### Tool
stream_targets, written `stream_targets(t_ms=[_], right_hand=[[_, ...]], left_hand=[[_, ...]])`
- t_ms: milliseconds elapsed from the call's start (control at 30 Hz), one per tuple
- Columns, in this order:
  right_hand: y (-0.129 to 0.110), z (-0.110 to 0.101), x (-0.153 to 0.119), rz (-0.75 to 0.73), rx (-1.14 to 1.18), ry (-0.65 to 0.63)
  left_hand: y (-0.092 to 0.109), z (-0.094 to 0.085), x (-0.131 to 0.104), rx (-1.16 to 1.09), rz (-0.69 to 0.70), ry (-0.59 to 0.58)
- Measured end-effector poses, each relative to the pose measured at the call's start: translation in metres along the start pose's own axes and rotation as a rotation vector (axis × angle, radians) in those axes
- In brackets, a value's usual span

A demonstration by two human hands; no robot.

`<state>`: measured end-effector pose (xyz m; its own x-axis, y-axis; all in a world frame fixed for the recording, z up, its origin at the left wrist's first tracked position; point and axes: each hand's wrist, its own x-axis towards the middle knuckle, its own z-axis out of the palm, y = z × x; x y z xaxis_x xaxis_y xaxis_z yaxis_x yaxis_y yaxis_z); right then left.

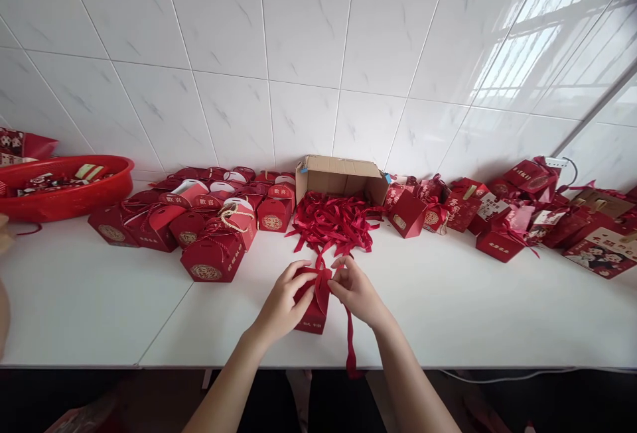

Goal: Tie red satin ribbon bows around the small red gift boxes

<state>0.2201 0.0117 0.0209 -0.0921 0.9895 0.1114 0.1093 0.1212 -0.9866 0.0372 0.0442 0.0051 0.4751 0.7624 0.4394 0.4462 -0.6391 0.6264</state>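
Observation:
A small red gift box (312,322) with pale lettering stands on the white table right in front of me. My left hand (286,297) grips it from the left, its fingers bent over the folded top. On the other side, my right hand (354,289) pinches a red ribbon at the top of the box. One length of this red ribbon (350,343) hangs from the right side of the box over the table's front edge. Just beyond the box lies a heap of red ribbons (338,217), spilling from a cardboard box (343,166) on its side.
Several red gift boxes (212,257) with cord handles are grouped to the left. More red boxes, some tied with ribbon (502,237), stand to the right. A red plastic basin (99,195) of small packets sits at far left. Behind everything rises a tiled wall (308,42).

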Motion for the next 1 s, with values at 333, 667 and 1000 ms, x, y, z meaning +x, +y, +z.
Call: stream_targets(t_ms=[333,667,1000], right_hand=[[0.002,0.009,0.003,-0.009,-0.034,-0.033],[0.000,0.003,-0.002,-0.036,-0.188,-0.025],[-0.031,-0.002,-0.006,-0.340,-0.154,0.023]], left_hand=[[0.003,0.003,0.001,0.089,0.049,0.082],[0.019,-0.011,0.008,0.162,0.113,0.090],[0.041,-0.032,0.004,0.126,0.120,0.251]])
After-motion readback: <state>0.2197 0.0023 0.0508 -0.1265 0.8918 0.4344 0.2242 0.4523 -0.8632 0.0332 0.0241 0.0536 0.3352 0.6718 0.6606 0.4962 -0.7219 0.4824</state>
